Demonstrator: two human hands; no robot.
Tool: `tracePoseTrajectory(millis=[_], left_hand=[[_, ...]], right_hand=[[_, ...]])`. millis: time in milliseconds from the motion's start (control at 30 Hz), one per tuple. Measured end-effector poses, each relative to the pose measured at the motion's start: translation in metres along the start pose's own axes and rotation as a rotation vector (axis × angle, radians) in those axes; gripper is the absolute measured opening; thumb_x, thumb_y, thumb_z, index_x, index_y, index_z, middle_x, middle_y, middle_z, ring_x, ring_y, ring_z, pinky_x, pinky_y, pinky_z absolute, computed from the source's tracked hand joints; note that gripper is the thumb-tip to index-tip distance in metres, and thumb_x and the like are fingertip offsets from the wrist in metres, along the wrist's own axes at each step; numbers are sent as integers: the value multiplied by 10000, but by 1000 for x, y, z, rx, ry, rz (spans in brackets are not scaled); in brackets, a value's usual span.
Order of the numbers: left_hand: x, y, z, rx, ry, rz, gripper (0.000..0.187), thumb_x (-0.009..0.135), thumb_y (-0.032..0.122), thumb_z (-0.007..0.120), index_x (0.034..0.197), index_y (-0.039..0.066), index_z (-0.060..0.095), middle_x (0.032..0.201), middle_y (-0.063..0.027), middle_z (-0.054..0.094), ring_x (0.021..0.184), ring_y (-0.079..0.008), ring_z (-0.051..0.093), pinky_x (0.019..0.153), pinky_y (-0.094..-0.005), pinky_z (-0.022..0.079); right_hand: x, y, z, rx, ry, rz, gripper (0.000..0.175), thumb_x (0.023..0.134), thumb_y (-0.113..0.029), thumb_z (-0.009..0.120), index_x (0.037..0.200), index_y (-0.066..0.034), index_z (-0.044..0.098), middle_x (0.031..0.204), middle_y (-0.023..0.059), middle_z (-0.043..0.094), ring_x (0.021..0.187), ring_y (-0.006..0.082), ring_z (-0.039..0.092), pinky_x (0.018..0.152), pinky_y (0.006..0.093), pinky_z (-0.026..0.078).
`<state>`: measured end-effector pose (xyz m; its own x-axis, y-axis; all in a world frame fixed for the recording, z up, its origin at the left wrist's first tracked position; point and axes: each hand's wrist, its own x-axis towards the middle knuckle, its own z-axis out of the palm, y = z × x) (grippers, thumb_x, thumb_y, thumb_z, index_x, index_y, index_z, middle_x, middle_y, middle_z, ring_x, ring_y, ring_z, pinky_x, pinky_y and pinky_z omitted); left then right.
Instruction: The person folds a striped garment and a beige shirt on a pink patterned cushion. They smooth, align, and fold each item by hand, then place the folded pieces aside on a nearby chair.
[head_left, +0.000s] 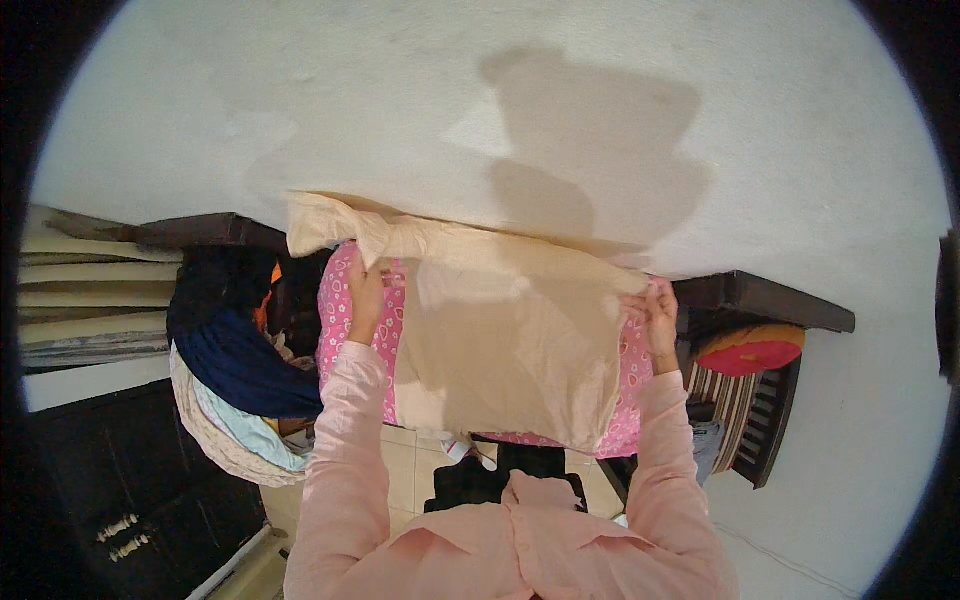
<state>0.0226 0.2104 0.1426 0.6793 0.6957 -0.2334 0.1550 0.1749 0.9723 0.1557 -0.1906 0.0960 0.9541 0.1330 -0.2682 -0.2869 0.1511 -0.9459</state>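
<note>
A beige cloth (510, 345) lies spread over a pink floral cover (630, 405) on a raised surface in front of me. Its far edge is lifted and partly folded over, close to the wall. At the far left my left hand (365, 296) grips that edge, where the fabric bunches and a loose flap hangs past my fingers. My right hand (661, 311) pinches the cloth near its far right corner, the fingers slightly blurred. Wrinkles run through the near right part. What supports the pink cover is mostly hidden.
A pale wall (375, 97) rises just beyond the cloth. To the left are a heap of garments with a navy cloth (247, 360) and a dark cabinet (142, 465). At right stand a dark wooden slatted seat (769, 427) and a red-and-orange cushion (754, 352). Tiled floor (401, 472) shows below.
</note>
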Motion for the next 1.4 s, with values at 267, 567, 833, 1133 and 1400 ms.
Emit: tracePoseTrajectory(millis=[267, 567, 833, 1133, 1400], left_hand=[[42, -98, -87, 406, -211, -396, 302, 792, 198, 523, 1066, 70, 524, 872, -39, 570, 706, -170, 556, 611, -322, 503], [12, -125, -87, 252, -343, -858, 320, 818, 305, 534, 1053, 90, 506, 938, -91, 583, 721, -166, 568, 660, -328, 492], [81, -70, -60, 356, -505, -494, 321, 863, 268, 459, 1058, 22, 523, 902, -87, 600, 738, -162, 583, 673, -290, 477], [47, -32, -57, -188, -135, -84, 346, 838, 243, 486, 1037, -34, 546, 853, -54, 604, 701, -142, 556, 636, -270, 437], [17, -44, -92, 586, -909, -627, 428, 826, 354, 537, 1037, -18, 552, 895, -142, 622, 803, -203, 613, 681, -304, 496]], right_hand=[[-10, 66, 9, -735, -800, 667, 369, 713, -320, 643, 947, -36, 609, 801, 41, 588, 743, 161, 580, 665, 294, 465], [-5, 89, 44, -1031, -182, 204, 394, 666, -263, 684, 946, 0, 595, 778, 91, 610, 706, 171, 583, 639, 292, 461], [48, 101, -3, -937, -222, -30, 372, 663, -279, 690, 824, 35, 570, 722, 103, 585, 663, 197, 558, 594, 329, 448], [29, -66, 23, -113, -396, 170, 242, 794, -108, 598, 1011, -31, 520, 787, 9, 570, 667, 124, 550, 602, 252, 469], [14, 0, -44, -1053, -867, -93, 215, 616, 70, 592, 816, -5, 616, 709, 45, 628, 652, 163, 587, 636, 280, 477]])
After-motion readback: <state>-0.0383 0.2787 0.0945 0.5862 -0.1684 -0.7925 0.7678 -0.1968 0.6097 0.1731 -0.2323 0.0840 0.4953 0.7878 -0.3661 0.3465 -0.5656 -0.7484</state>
